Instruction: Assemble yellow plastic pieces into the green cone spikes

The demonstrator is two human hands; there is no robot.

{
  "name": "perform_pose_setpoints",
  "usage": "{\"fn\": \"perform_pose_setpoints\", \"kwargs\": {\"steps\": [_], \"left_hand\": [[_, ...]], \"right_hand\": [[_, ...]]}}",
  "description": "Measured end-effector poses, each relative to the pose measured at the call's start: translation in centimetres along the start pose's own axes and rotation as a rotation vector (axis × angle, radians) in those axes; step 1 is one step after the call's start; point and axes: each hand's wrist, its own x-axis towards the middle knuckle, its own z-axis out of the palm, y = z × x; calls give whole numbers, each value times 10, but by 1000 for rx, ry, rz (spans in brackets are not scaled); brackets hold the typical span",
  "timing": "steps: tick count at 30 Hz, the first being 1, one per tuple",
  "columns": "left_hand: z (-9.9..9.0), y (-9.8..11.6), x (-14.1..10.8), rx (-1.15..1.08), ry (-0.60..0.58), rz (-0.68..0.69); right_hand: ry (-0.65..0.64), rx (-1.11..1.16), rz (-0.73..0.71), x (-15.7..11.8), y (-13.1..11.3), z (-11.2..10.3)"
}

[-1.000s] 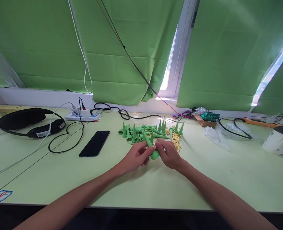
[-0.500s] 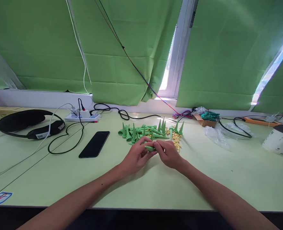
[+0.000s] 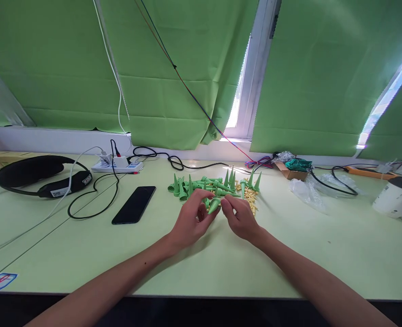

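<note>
1. Pale-green flat tabletop [image 3: 289,263].
2. Curved black neckband [image 3: 33,172]; white label [image 3: 60,192], print illegible.
3. Left hand [image 3: 193,219], fingertips gripping a pointed green plastic cone [image 3: 214,205] between both hands.
4. Right hand [image 3: 240,219], curled beside the cone's base; cannot tell whether gripping.
5. White blue-bordered sticker [image 3: 0,281], red scrawl unreadable.

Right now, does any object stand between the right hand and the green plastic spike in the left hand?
Nothing visible does. The right hand has its fingertips close beside the green plastic spike in the left hand; the other green spikes are beyond both hands. Whether the right fingertips pinch anything is hidden.
</note>
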Motion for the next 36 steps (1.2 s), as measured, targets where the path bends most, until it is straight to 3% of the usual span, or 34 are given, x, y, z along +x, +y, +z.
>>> {"fn": "perform_pose_setpoints", "kwargs": {"steps": [9,19,25,36], "left_hand": [[-1,-1,1,-128,16,-166],[-3,3,6,-472,-353,-456],[-3,-1,6,-539,-386,-479],[-3,-4,4,-416,-358,-432]], "right_hand": [[99,54,9,-1,2,0],[25,92,-42,-1,-3,-2],[-12,156,-65,0,-4,-3],[-63,186,6,-2,1,-2]]}}
